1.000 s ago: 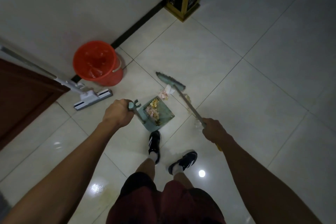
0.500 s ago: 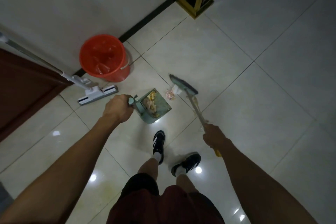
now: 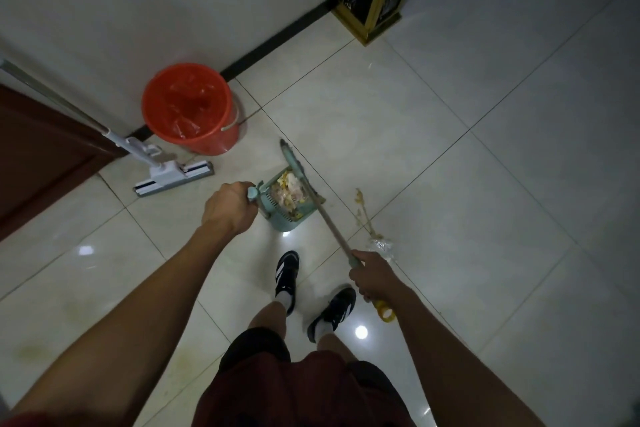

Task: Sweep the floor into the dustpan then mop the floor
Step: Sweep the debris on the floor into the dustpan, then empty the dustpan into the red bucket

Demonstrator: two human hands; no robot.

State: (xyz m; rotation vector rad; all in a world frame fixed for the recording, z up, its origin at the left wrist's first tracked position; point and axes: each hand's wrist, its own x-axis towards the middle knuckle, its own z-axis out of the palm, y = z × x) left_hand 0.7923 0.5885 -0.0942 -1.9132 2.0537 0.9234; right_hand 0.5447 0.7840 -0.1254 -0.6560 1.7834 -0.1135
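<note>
Since half a second ago the broom (image 3: 313,199) has been swinging leftward, so its head is now lying along the far lip of the dustpan (image 3: 289,208) instead of standing off to that lip's right, and the loose scrap seen beside it is no longer showing on the tile. Its long axis is running diagonally — from the right hand (image 3: 372,276), whose fingers are wrapping the stick near its yellow end, up and to the left to the bristles. Curled fingers of the left hand (image 3: 228,206) are gripping the dustpan's upright handle; the pan, loaded with yellowish litter, is sitting on the floor (image 3: 450,184) ahead of the person's shoes, mouth facing away. A dried twig (image 3: 363,215) is lying just right of the stick. Leftward, the red bucket (image 3: 190,107) and mop (image 3: 166,175) are crowding the wall — rightward, open tile is stretching away.
</note>
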